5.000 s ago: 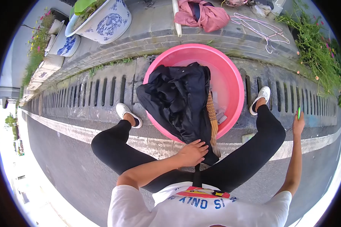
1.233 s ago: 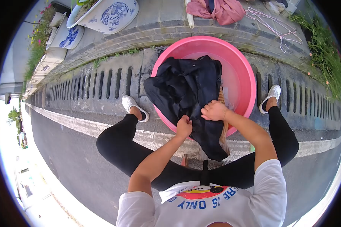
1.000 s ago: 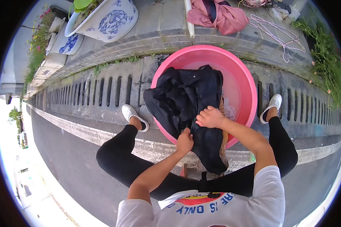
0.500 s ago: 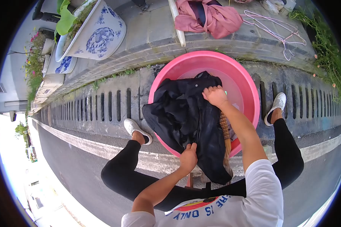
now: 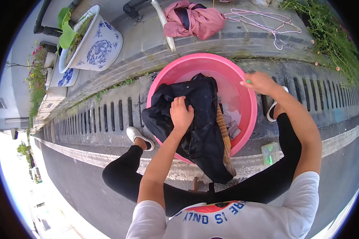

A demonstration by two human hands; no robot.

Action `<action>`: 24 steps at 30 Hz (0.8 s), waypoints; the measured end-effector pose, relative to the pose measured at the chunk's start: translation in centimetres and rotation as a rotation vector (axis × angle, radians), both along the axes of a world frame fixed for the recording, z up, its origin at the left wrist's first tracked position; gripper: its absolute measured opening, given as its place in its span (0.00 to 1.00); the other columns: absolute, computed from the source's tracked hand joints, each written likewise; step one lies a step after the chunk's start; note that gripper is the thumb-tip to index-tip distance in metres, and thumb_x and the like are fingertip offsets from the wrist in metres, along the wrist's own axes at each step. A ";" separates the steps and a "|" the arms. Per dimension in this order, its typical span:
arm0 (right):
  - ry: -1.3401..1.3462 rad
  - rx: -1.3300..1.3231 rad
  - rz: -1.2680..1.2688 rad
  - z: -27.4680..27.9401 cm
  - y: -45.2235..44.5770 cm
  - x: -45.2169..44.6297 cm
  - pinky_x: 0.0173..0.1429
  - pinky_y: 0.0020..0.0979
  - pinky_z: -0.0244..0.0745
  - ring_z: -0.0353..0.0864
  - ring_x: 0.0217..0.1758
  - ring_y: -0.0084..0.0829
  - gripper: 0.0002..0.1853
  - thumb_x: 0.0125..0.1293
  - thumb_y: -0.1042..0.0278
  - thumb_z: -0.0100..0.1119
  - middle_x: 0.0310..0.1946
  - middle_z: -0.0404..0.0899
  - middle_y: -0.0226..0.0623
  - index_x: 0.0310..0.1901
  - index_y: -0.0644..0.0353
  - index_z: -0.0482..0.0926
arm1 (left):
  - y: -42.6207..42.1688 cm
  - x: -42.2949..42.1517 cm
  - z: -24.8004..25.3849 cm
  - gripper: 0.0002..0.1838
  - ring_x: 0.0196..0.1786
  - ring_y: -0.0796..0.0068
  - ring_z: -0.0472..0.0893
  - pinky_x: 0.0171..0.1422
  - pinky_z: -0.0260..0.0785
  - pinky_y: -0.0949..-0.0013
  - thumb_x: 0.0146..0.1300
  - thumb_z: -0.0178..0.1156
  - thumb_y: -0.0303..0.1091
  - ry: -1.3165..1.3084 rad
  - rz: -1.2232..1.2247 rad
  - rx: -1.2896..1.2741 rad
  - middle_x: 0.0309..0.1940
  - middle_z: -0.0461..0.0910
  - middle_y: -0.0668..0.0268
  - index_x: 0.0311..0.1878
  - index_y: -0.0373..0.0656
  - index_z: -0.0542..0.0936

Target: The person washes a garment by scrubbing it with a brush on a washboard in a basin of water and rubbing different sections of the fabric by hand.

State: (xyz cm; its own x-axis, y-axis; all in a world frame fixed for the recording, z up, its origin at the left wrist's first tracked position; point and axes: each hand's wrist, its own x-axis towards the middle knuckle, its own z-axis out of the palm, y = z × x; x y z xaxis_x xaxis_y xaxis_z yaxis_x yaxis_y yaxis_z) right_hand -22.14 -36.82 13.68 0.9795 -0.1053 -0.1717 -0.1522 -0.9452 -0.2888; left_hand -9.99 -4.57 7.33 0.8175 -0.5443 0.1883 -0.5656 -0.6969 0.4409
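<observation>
A wet black garment is spread over a wooden washboard that leans in a pink basin. On the garment's upper part lies my left hand, palm down with its fingers stretched out. My right hand is above the basin's right rim, apart from the garment. Its fingers are closed round a small green object, mostly hidden, which could be a piece of soap. Shallow water and a greyish cloth show in the basin beside the washboard.
A clear box with something green inside sits right of the basin. Pink cloth and wire hangers lie on the stone ledge beyond. A blue-and-white planter stands at left. Slotted drain covers run underneath.
My right hand has left the garment and moved right, over the rim, with the green object. My left hand has let go of the lower fold and now rests higher on the garment.
</observation>
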 end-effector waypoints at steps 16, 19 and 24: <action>0.125 0.673 -1.201 -23.4 9.1 -43.7 0.43 0.37 0.76 0.82 0.38 0.40 0.22 0.50 0.63 0.64 0.34 0.80 0.47 0.45 0.65 0.72 | -2.1 6.0 -5.6 0.14 0.38 0.61 0.80 0.47 0.71 0.63 0.49 0.66 0.31 0.234 -0.232 0.031 0.34 0.82 0.60 0.42 0.40 0.81; -0.039 1.071 -1.673 -20.1 10.7 -37.9 0.42 0.36 0.76 0.80 0.36 0.35 0.25 0.48 0.65 0.66 0.36 0.78 0.44 0.46 0.68 0.71 | 0.3 4.1 2.7 0.04 0.31 0.84 0.73 0.40 0.66 0.77 0.54 0.65 0.25 0.612 -0.281 -0.103 0.25 0.77 0.74 0.35 0.38 0.81; 0.278 0.425 -1.413 -23.1 10.4 -36.2 0.57 0.39 0.73 0.77 0.54 0.47 0.36 0.45 0.62 0.70 0.47 0.77 0.53 0.54 0.66 0.66 | 3.7 1.0 12.0 0.06 0.34 0.83 0.74 0.43 0.65 0.77 0.54 0.64 0.23 0.727 -0.202 -0.173 0.28 0.78 0.74 0.36 0.40 0.82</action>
